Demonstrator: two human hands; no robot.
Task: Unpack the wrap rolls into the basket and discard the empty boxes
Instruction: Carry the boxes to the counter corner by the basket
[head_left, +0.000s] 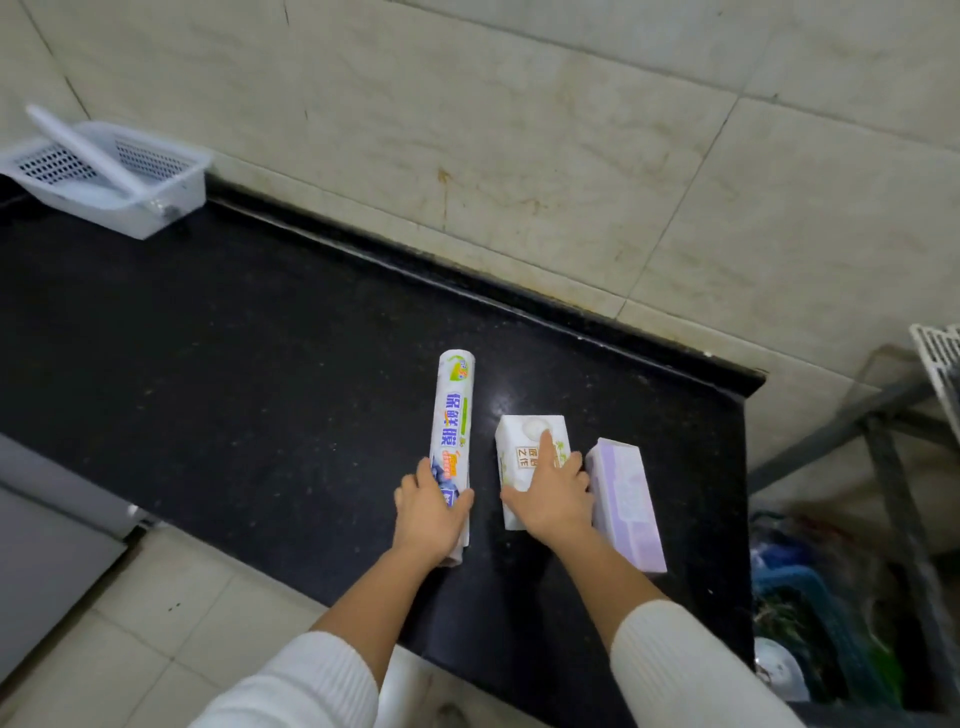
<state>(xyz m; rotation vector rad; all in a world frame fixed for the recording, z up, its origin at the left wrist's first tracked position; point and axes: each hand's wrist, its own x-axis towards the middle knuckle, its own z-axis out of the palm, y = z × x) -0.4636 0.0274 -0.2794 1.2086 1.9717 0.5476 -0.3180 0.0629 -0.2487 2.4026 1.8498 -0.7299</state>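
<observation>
A long white wrap box (454, 415) with blue and green print lies on the black counter (234, 338). My left hand (431, 506) is closed around its near end. To its right lies a shorter white box (524, 441) with a brown label; my right hand (553, 493) rests flat on top of it, fingers spread. A pale purple box (628, 504) lies just right of that hand. The white perforated basket (156, 208) stands at the counter's far left against the wall, with one white roll (83, 150) leaning in it.
The tiled wall runs along the back of the counter. Past the counter's right end, a metal rack (883, 441) stands over a bin area with bags, a blue basket (810, 613) and rubbish. A grey appliance (47, 519) sits at the lower left.
</observation>
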